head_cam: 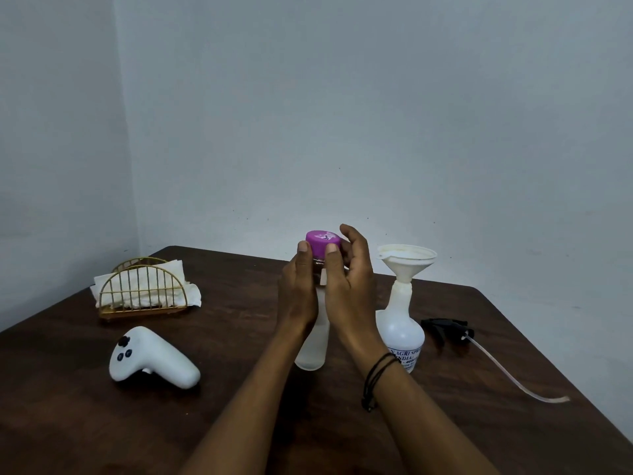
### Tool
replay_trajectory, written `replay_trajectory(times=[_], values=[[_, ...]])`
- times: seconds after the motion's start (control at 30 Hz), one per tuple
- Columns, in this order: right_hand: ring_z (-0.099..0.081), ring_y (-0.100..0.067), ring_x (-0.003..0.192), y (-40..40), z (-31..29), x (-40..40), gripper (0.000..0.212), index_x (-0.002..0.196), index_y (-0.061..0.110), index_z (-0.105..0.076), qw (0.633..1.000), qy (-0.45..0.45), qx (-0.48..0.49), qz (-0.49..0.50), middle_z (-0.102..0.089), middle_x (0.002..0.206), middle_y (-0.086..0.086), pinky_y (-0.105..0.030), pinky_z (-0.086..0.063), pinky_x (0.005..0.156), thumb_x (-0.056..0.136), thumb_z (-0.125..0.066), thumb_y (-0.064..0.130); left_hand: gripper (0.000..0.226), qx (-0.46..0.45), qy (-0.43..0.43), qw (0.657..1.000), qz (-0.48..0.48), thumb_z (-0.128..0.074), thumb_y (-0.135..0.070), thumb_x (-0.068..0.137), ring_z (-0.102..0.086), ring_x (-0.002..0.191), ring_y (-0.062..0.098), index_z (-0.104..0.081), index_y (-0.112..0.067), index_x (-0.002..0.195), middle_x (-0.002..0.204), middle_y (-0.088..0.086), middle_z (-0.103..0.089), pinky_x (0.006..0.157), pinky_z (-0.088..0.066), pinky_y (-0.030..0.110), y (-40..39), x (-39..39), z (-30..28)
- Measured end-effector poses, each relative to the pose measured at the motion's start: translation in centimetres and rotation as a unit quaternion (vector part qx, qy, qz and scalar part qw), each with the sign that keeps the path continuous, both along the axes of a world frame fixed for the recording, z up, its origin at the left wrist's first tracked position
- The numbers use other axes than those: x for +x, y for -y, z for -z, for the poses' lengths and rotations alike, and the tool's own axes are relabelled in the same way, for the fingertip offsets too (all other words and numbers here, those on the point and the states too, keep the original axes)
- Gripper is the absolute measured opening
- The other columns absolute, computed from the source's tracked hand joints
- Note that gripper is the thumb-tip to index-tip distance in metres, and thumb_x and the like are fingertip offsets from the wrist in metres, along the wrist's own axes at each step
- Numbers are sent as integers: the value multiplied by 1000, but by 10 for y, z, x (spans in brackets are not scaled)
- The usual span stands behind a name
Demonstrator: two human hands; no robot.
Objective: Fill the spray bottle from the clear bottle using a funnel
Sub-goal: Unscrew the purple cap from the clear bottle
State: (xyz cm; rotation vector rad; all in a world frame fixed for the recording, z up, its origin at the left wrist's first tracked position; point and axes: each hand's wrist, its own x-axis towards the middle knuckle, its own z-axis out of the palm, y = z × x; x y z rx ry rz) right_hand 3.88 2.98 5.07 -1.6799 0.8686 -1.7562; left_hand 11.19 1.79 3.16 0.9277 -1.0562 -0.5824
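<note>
The clear bottle (313, 344) stands upright on the dark wooden table (239, 389), topped by a purple cap (323, 244). My left hand (297, 289) wraps the bottle's upper body, thumb against the cap's lower edge. My right hand (349, 269) pinches the purple cap between thumb and fingers. Just to the right stands the white spray bottle (402, 332) with a white funnel (407, 260) seated in its open neck. Its black spray head (445, 329) with a long dip tube (513, 371) lies on the table further right.
A white hand-held controller (152, 358) lies at the front left. A gold wire napkin holder (144, 289) with white napkins stands at the back left. The table's right edge runs diagonally near the dip tube; grey walls close behind.
</note>
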Motion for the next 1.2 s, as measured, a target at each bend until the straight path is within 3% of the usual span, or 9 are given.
replay_trajectory(times=[0.1,0.2,0.33,0.43,0.57,0.77,0.9,1.07,1.2], values=[[-57,10,106,-2,-1,2,38,134,29,-50,1000,-19,-6,6,-56,120,15,-7,-47,81,98,-57,38,81,12,-9,1000,-6,-22,-80,83,-73,82,26,-74,-19,88,83,11,-76,80,-56,52,0,0,1],[-55,10,105,-4,-1,2,47,134,26,-53,998,-35,-22,50,-50,123,9,-5,-47,80,91,-68,36,73,11,-10,1000,1,-24,-77,85,-72,83,35,-71,-21,84,83,16,-75,80,-54,58,-1,0,0],[-57,-5,118,-6,-2,2,45,141,24,-46,1000,-14,-2,21,-57,132,5,-34,-53,97,98,-57,29,69,-8,-8,1000,10,-29,-76,86,-73,81,28,-76,-25,89,81,8,-76,70,-55,44,-1,0,-1],[-58,-5,117,-8,-3,1,44,141,25,-47,1000,-23,-1,12,-59,132,4,-32,-53,98,98,-54,36,66,-9,-2,1000,11,-28,-80,84,-74,76,16,-76,-34,85,79,0,-77,67,-54,32,-1,-1,0],[-55,7,108,-8,-5,0,50,131,26,-56,998,-31,-24,56,-54,124,6,-9,-47,85,87,-71,42,66,9,-12,1000,17,-20,-83,80,-75,78,17,-74,-45,78,81,-1,-78,77,-57,45,-3,-4,-1],[-61,-9,114,-11,-4,-4,45,141,27,-45,1000,-17,3,24,-61,128,3,-38,-55,95,98,-55,33,74,4,-23,999,22,-22,-83,82,-73,84,30,-76,-32,83,84,11,-77,86,-56,59,-2,-7,0],[-56,4,111,-12,-6,-5,55,138,22,-51,997,-46,-20,61,-54,127,6,-9,-48,89,90,-67,42,66,3,-12,999,33,-20,-82,81,-75,86,24,-75,-45,81,83,1,-79,87,-57,55,-2,-7,1],[-58,-5,113,-12,-7,-7,43,138,25,-49,998,-33,-13,53,-60,129,5,-21,-52,92,96,-59,29,77,-8,-49,997,64,-16,-84,80,-71,87,24,-76,-35,82,85,5,-76,89,-54,53,-1,-9,1],[-54,-2,120,-13,-7,-7,43,142,21,-47,999,-43,-12,29,-54,138,5,-8,-44,95,101,-50,34,83,-5,-59,996,70,-16,-86,82,-72,92,25,-75,-29,92,90,6,-76,89,-54,46,0,-9,1]])
